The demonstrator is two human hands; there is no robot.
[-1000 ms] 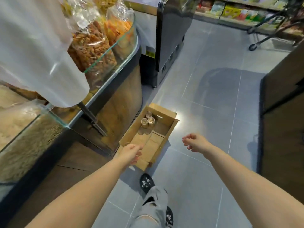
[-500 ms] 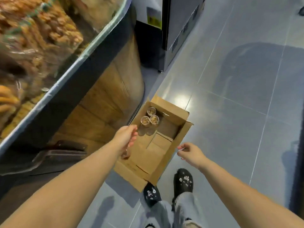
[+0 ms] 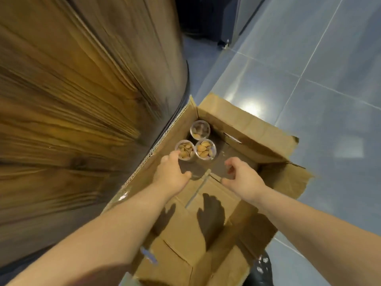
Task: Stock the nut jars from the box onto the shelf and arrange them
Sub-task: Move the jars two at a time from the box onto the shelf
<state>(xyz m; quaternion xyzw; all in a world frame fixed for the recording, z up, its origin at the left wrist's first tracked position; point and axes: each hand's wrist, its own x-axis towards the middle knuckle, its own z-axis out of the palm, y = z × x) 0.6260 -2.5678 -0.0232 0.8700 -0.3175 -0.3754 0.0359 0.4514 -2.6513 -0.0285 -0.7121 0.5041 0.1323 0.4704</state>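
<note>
An open cardboard box (image 3: 250, 129) lies on the floor against a wooden counter front. Three clear nut jars stand in its far left corner: a far jar (image 3: 200, 130), a near left jar (image 3: 185, 152) and a near right jar (image 3: 205, 150). Both hands are inside the box. My left hand (image 3: 172, 174) is open, its fingertips at the rim of the near left jar. My right hand (image 3: 243, 175) hovers open with curled fingers just right of the near right jar, holding nothing.
The wooden counter front (image 3: 78, 104) fills the left side. Grey floor tiles (image 3: 319, 83) stretch to the right. A dark cabinet (image 3: 210, 17) stands at the top. My black shoe (image 3: 260, 267) rests beside the box's near right corner.
The view has dropped low and close over the box. Both hands have moved from outside the box into it, toward the jars.
</note>
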